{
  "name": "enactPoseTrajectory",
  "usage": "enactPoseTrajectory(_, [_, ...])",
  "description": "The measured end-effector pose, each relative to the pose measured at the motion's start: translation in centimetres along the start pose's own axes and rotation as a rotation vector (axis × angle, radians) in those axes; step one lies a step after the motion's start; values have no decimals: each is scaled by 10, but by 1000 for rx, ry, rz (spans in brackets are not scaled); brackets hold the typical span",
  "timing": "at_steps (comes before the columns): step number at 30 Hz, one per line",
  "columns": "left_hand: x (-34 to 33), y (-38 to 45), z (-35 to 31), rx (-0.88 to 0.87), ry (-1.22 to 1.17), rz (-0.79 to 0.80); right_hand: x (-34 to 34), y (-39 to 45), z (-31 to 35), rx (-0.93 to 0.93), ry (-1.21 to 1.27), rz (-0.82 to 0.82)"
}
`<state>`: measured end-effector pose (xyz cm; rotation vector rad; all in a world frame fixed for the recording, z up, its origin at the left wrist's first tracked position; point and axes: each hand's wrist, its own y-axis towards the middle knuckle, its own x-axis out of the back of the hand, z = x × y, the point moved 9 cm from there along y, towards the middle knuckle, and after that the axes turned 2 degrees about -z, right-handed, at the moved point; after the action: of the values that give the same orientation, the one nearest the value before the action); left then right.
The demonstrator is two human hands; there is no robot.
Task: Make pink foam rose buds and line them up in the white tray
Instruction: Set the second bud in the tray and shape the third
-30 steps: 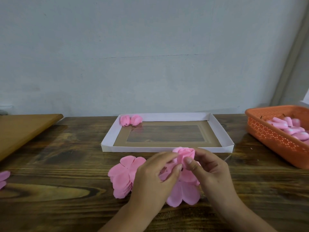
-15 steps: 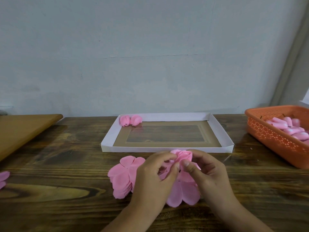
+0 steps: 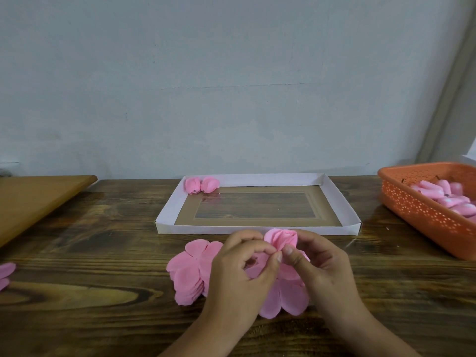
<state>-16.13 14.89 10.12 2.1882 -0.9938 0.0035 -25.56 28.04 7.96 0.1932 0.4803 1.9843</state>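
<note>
Both hands, left hand [image 3: 239, 274] and right hand [image 3: 322, 266], seemingly pinch one rose bud [image 3: 281, 239].

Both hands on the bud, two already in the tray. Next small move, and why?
Probably lift the bud clear of the petal stack and carry it into the tray, setting it beside the two buds in the far left corner. Both the left hand and the right hand pinch its base, it already looks wrapped, and the row's next spot is bare.
</note>
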Motion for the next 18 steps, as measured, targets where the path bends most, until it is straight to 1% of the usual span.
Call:
enactPoseTrajectory(3, [1,0,-1,7,-13,-9,0,0,3,13,-10,-8])
enactPoseTrajectory(8, [-4,-3,-5,-41,-38,46,1,-1,0,10,-4,-16])
enactPoseTrajectory(18, [-8,0,8,66,-175,109,-3,-1,-3,-67,35,37])
